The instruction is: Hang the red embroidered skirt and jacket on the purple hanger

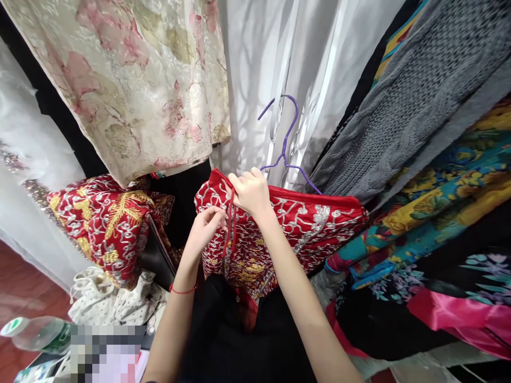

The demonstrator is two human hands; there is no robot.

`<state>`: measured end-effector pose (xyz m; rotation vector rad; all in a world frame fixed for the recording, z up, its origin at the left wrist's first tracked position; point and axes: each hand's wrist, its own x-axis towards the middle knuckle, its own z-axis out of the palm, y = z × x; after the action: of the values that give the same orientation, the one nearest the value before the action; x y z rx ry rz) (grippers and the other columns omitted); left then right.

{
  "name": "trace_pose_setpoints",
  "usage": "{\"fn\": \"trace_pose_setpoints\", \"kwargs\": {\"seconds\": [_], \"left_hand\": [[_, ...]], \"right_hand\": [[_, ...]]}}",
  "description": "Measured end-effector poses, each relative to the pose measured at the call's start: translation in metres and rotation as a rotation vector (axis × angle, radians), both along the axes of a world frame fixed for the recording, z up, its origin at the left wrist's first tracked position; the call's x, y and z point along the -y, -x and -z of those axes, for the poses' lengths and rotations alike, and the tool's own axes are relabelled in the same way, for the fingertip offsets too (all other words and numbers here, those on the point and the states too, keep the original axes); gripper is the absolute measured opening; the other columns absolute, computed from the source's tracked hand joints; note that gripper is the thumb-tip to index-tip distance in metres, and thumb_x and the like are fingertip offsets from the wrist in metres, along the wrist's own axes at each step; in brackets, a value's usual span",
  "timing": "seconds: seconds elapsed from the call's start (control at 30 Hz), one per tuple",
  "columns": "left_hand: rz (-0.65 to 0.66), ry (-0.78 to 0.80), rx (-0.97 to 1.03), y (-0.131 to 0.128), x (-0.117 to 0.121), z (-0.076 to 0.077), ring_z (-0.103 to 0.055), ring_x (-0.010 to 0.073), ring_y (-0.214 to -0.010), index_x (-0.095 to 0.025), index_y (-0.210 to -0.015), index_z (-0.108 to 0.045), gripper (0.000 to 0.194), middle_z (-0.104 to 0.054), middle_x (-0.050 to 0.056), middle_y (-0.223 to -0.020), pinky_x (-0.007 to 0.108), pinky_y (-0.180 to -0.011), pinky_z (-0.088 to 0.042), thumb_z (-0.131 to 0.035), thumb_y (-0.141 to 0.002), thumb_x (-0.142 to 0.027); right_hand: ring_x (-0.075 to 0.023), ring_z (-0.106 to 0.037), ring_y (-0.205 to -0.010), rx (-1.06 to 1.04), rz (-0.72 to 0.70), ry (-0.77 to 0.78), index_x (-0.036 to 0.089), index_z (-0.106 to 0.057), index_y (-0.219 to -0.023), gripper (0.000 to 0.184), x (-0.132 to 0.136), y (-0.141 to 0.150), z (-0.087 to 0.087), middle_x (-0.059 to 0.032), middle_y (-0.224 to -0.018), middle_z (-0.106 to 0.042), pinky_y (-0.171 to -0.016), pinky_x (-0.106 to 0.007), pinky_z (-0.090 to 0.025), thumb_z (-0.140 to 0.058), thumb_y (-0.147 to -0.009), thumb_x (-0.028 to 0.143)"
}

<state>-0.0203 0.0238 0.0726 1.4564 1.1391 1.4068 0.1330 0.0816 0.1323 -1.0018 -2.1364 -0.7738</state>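
A red garment, embroidered in silver and gold, hangs in front of me with a purple hanger rising behind its top edge. My right hand is closed in a fist around that top edge, close to a narrow red-edged opening strip. Just below and to the left, my left hand pinches the fabric beside this strip, fingers bent together. What exactly sits between its fingertips is too small to make out. The garment's lower part drops between my forearms, over black clothing.
Floral cream cloth hangs upper left, above another red embroidered garment. A grey knit and a colourful floral garment hang right. White curtain is behind; a plastic bottle lies lower left.
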Motion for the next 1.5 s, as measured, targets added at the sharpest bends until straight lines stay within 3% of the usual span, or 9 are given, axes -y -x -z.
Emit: {"fn": "trace_pose_setpoints", "kwargs": {"seconds": [0.1, 0.3, 0.47, 0.7, 0.83, 0.97, 1.1, 1.23, 1.5], "left_hand": [[0.015, 0.024, 0.016, 0.001, -0.003, -0.002, -0.053, 0.0111, -0.046, -0.019, -0.065, -0.061, 0.026, -0.057, -0.002, -0.053, 0.024, -0.051, -0.044, -0.068, -0.076, -0.042], [-0.007, -0.07, 0.106, -0.008, 0.0, -0.015, -0.044, 0.0084, -0.04, -0.019, -0.067, -0.059, 0.02, -0.048, -0.005, -0.049, 0.022, -0.044, -0.037, -0.062, -0.08, -0.034], [-0.058, -0.16, 0.005, -0.011, 0.0, -0.026, -0.048, 0.0098, -0.044, -0.019, -0.068, -0.059, 0.02, -0.052, -0.004, -0.051, 0.023, -0.05, -0.039, -0.058, -0.083, -0.031], [-0.092, -0.302, -0.625, 0.013, -0.002, -0.046, -0.04, 0.0118, -0.049, -0.02, -0.06, -0.056, 0.022, -0.052, -0.002, -0.055, 0.024, -0.055, -0.022, -0.065, -0.08, -0.02], [-0.094, -0.384, -0.91, 0.014, 0.0, -0.056, -0.05, 0.0143, -0.057, -0.02, -0.07, -0.06, 0.021, -0.062, 0.001, -0.066, 0.024, -0.056, -0.022, -0.057, -0.091, -0.023], [-0.198, -0.403, -1.091, 0.011, 0.003, -0.053, -0.06, 0.0166, -0.069, -0.019, -0.082, -0.063, 0.03, -0.069, 0.004, -0.079, 0.025, -0.058, -0.026, -0.043, -0.1, -0.032], [-0.253, -0.366, -1.049, 0.007, 0.008, -0.046, -0.065, 0.0167, -0.076, -0.019, -0.089, -0.063, 0.031, -0.072, 0.004, -0.086, 0.025, -0.061, -0.031, -0.039, -0.102, -0.034], [-0.313, -0.316, -0.981, 0.003, 0.014, -0.041, -0.064, 0.0158, -0.071, -0.019, -0.086, -0.06, 0.031, -0.07, 0.001, -0.078, 0.025, -0.06, -0.03, -0.04, -0.103, -0.035], [-0.412, -0.42, -1.159, -0.002, 0.022, -0.043, -0.064, 0.0177, -0.075, -0.017, -0.085, -0.063, 0.03, -0.07, 0.007, -0.08, 0.028, -0.056, -0.026, -0.042, -0.101, -0.031]], "right_hand": [[-0.0195, -0.047, -0.066, -0.018, -0.027, -0.006, 0.013, -0.069, -0.096, 0.032, 0.002, -0.002, 0.0, -0.0061, -0.066, -0.067, -0.076, -0.035, -0.028, -0.042, -0.099, 0.029], [-0.0201, -0.046, -0.068, 0.027, -0.068, 0.01, 0.012, -0.07, -0.104, 0.031, 0.005, -0.007, -0.001, -0.0064, -0.07, -0.069, -0.076, -0.035, -0.027, -0.044, -0.093, 0.025], [-0.0202, -0.044, -0.068, 0.023, -0.066, 0.014, 0.011, -0.071, -0.101, 0.036, 0.008, -0.008, -0.003, -0.0071, -0.069, -0.067, -0.075, -0.036, -0.026, -0.041, -0.096, 0.032], [-0.0227, -0.048, -0.074, 0.156, -0.147, 0.064, 0.011, -0.07, -0.106, 0.048, 0.023, -0.018, -0.012, -0.0083, -0.078, -0.068, -0.08, -0.037, -0.028, -0.056, -0.084, 0.051], [-0.0241, -0.051, -0.082, 0.167, -0.173, 0.108, 0.008, -0.061, -0.129, 0.057, 0.026, -0.023, -0.015, -0.0095, -0.088, -0.07, -0.084, -0.038, -0.03, -0.06, -0.085, 0.044], [-0.0226, -0.053, -0.089, 0.134, -0.239, 0.161, 0.018, -0.044, -0.149, 0.059, 0.028, -0.025, -0.016, -0.0064, -0.098, -0.068, -0.086, -0.036, -0.031, -0.056, -0.092, 0.028], [-0.0211, -0.055, -0.097, 0.115, -0.289, 0.2, 0.025, -0.058, -0.136, 0.042, 0.027, -0.025, -0.016, -0.0072, -0.111, -0.064, -0.091, -0.036, -0.032, -0.053, -0.094, 0.02], [-0.0222, -0.055, -0.097, 0.122, -0.259, 0.203, 0.023, -0.071, -0.105, 0.019, 0.024, -0.021, -0.013, -0.0079, -0.112, -0.064, -0.094, -0.039, -0.03, -0.062, -0.091, 0.032], [-0.0226, -0.054, -0.099, 0.088, -0.189, 0.261, 0.023, -0.076, -0.09, 0.011, 0.028, -0.011, -0.012, -0.0076, -0.11, -0.064, -0.096, -0.042, -0.027, -0.067, -0.088, 0.028]]}}
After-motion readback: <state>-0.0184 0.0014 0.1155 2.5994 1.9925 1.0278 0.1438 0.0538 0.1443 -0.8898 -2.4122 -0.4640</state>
